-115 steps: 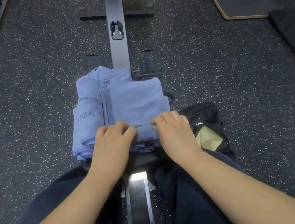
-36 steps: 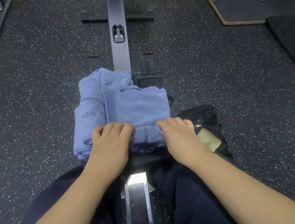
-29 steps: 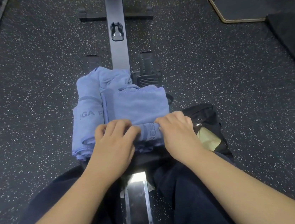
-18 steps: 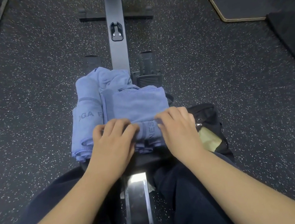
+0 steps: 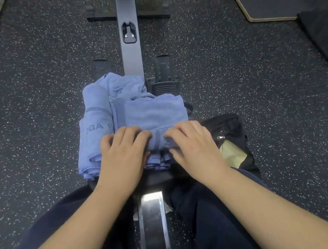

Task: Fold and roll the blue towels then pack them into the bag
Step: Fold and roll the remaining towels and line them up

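Observation:
A folded blue towel (image 5: 155,113) lies on the rowing machine's seat, its near end rolled up into a thick roll. My left hand (image 5: 122,156) and my right hand (image 5: 195,147) sit side by side on that roll, fingers curled over it. Under and to the left of it lies a second blue towel (image 5: 95,128) with grey lettering, and a crumpled blue towel (image 5: 125,85) sits behind. A black bag (image 5: 229,128) stands open on the floor to the right, showing a yellowish lining.
The rower's dark rail (image 5: 129,35) runs away from me, with footrests (image 5: 164,72) on either side. Its shiny near rail (image 5: 152,219) passes between my legs. Speckled black rubber floor (image 5: 32,99) surrounds everything. A platform edge (image 5: 259,15) lies far right.
The roll at the towel's near end has grown thicker and moved away from me. Both hands moved forward with it, and the flat part of the towel has shortened.

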